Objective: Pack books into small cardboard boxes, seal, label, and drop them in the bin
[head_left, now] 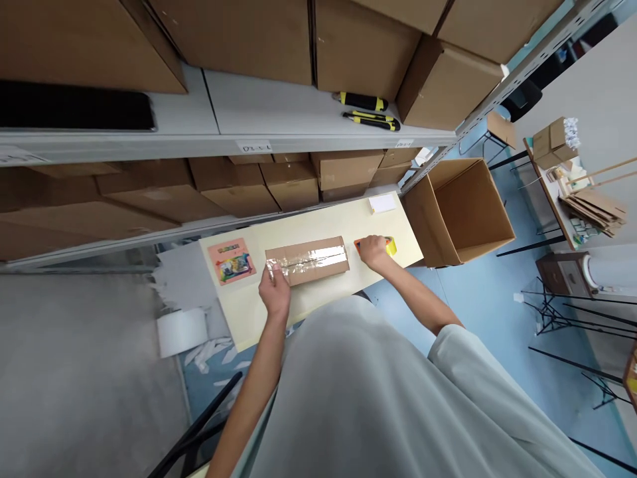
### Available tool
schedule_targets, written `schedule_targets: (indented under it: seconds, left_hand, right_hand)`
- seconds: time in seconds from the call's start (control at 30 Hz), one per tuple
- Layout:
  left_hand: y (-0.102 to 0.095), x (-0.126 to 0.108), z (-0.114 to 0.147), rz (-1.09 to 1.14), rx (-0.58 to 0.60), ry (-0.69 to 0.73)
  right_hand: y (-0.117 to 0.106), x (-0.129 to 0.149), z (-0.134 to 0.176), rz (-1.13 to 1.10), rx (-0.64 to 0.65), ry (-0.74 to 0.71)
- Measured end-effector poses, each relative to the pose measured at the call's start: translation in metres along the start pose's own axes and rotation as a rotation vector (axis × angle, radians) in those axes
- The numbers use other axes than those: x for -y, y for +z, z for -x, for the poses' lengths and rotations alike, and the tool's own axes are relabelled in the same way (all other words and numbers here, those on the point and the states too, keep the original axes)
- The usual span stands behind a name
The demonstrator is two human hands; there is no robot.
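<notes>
A long flat cardboard box [313,271] lies on the pale yellow table [318,224], with shiny clear tape running along its top seam. At the box's left end, my left hand [275,292] grips the edge, thumb on top. My right hand [373,252] is closed around a tape dispenser [391,246] with orange and yellow parts, just right of the box and apart from it. Fingers hide most of the dispenser. Left of the box lies a pink card-like pack [231,261] with a colourful picture.
A white label stack [382,203] lies at the table's far right corner. Beyond that end stands an open large carton [472,216]. Shelves of brown boxes [288,182] rise behind the table; two utility knives [365,101] lie on the upper shelf. A white roll [182,332] stands at lower left.
</notes>
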State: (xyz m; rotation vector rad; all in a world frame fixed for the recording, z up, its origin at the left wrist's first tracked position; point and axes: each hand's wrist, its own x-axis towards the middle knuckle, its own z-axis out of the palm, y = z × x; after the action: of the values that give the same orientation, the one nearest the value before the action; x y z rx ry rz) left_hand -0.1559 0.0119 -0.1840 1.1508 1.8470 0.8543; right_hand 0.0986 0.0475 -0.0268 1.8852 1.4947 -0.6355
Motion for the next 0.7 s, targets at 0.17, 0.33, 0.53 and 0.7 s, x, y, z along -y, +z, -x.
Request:
schedule_targets:
  seconds: [0.17, 0.33, 0.53, 0.7]
  left_hand:
    - [-0.011, -0.011, -0.001, 0.003, -0.055, 0.052]
    - [-0.009, -0.053, 0.005, -0.051, -0.149, 0.471]
    - [0.024, -0.152, 0.02, 0.023, 0.056, 0.934]
    - [0.028, -0.22, -0.02, 0.058, -0.048, 0.936]
  right_hand:
    - [0.024, -0.02, 0.026, -0.092, -0.169, 0.119]
    - [0.028, -0.037, 0.047, -0.31, -0.392, 0.092]
    - [-0.033, -0.03, 0.037, -0.354, -0.691, -0.346]
    - [-0.133, -0.007, 0.012, -0.253, -0.914, -0.528]
